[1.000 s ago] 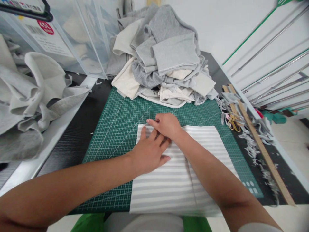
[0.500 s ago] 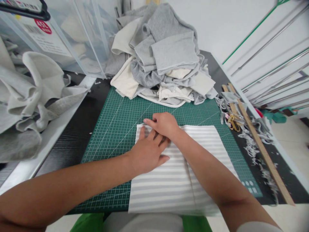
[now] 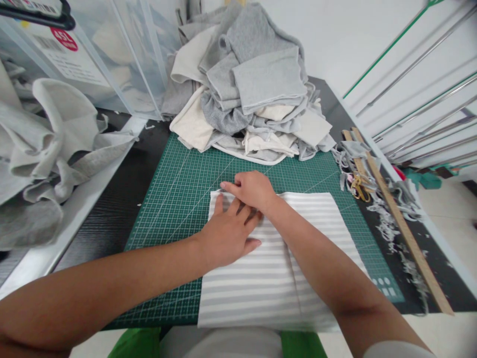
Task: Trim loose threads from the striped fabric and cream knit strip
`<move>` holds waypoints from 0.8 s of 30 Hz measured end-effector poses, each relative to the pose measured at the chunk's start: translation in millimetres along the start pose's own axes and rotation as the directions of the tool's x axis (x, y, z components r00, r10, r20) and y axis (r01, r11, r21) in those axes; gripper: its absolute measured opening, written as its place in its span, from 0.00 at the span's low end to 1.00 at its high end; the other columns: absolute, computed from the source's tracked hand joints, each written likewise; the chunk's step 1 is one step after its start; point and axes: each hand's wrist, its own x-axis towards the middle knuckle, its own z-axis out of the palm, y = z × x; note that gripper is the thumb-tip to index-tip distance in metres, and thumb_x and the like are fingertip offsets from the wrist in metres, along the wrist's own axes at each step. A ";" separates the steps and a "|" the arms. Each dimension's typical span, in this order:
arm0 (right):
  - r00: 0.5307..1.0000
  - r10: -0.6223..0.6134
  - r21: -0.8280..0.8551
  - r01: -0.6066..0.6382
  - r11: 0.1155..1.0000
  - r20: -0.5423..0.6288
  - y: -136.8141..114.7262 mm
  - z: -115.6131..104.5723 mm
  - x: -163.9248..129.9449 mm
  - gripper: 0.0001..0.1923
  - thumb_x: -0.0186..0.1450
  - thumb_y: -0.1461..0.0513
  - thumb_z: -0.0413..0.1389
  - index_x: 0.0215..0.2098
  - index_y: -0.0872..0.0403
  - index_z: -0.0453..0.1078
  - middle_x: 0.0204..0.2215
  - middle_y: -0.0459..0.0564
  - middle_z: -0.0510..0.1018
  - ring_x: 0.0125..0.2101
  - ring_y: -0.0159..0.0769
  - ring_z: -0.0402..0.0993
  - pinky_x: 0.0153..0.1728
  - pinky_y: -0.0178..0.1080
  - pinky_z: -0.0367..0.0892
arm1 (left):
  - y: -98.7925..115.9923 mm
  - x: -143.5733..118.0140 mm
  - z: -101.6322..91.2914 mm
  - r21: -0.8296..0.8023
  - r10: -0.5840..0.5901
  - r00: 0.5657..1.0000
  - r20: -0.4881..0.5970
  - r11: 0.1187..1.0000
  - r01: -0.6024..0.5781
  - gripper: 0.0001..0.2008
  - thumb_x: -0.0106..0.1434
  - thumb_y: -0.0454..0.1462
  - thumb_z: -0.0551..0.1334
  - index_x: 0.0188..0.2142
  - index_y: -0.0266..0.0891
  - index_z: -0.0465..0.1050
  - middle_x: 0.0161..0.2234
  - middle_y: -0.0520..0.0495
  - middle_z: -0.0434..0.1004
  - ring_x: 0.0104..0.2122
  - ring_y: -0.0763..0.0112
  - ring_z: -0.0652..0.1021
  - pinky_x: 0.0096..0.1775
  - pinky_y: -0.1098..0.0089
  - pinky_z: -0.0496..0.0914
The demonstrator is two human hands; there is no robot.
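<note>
Almost nothing has shifted since the earlier frames: both hands sit where they were on the cloth, and only the view has crept slightly, so everything lies a touch higher in the head camera.

Largest in sight, the dark green gridded cutting mat [image 3: 179, 199] covers the middle of the black table [image 3: 112, 209]. At its far edge rises a heap of grey and cream fabric pieces [image 3: 249, 89], with clear plastic storage bins [image 3: 112, 54] to the left of it and crumpled pale grey cloth [image 3: 48, 149] on the white shelf at the left. Along the right side of the table runs a long wooden ruler [image 3: 402, 228], amid grey fabric trimmings [image 3: 387, 219], with gold-handled scissors [image 3: 359, 188] beside its far end.

On the near half of the mat lies the grey-and-white striped rectangular fabric piece [image 3: 283, 278], flat, its near edge hanging over the table's front.

The left hand [image 3: 227, 233] lies flat, palm down, fingers spread and extended, pressing the fabric near its far left corner; it grasps nothing. The right hand [image 3: 251, 191] crosses just above it, touching its fingertips, with fingers curled and thumb and forefinger pinched close at the fabric's far edge. A small thin metallic object [image 3: 221, 190] shows at that pinch, too small to identify.
</note>
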 end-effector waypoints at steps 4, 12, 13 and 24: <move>1.000 -0.020 0.004 0.020 1.000 -0.016 -0.3 0.3 0.5 0.30 0.64 0.39 0.45 0.23 0.52 0.71 0.21 0.47 0.73 0.22 0.31 0.61 0.24 0.37 0.44 | 0.3 -0.5 -1.0 0.002 0.001 1.000 0.003 1.000 -0.001 0.29 0.67 0.53 0.51 0.62 0.43 0.60 0.63 0.39 0.57 0.61 0.43 0.56 0.56 0.35 0.52; 1.000 -0.012 0.015 0.012 1.000 0.014 -1.8 -1.8 3.5 0.28 0.62 0.39 0.48 0.23 0.52 0.70 0.21 0.46 0.74 0.23 0.31 0.62 0.24 0.37 0.46 | 0.0 0.8 1.3 0.009 -0.003 1.000 0.012 1.000 0.003 0.30 0.67 0.54 0.51 0.63 0.44 0.58 0.64 0.39 0.56 0.63 0.43 0.53 0.57 0.35 0.51; 1.000 -0.001 0.014 0.001 1.000 0.024 -2.0 -1.9 4.0 0.28 0.62 0.39 0.49 0.23 0.52 0.70 0.21 0.46 0.74 0.23 0.31 0.62 0.24 0.37 0.46 | 0.0 0.8 1.5 0.011 -0.003 1.000 0.013 1.000 0.003 0.30 0.67 0.54 0.50 0.63 0.44 0.58 0.64 0.39 0.55 0.63 0.42 0.52 0.57 0.35 0.51; 1.000 -0.006 0.026 0.006 1.000 0.014 -2.4 -2.0 3.4 0.30 0.64 0.39 0.44 0.23 0.52 0.71 0.22 0.47 0.73 0.22 0.30 0.59 0.24 0.37 0.45 | 0.6 -0.7 1.5 0.005 -0.012 1.000 0.007 1.000 0.012 0.29 0.67 0.53 0.49 0.63 0.44 0.58 0.63 0.40 0.57 0.63 0.44 0.53 0.57 0.34 0.49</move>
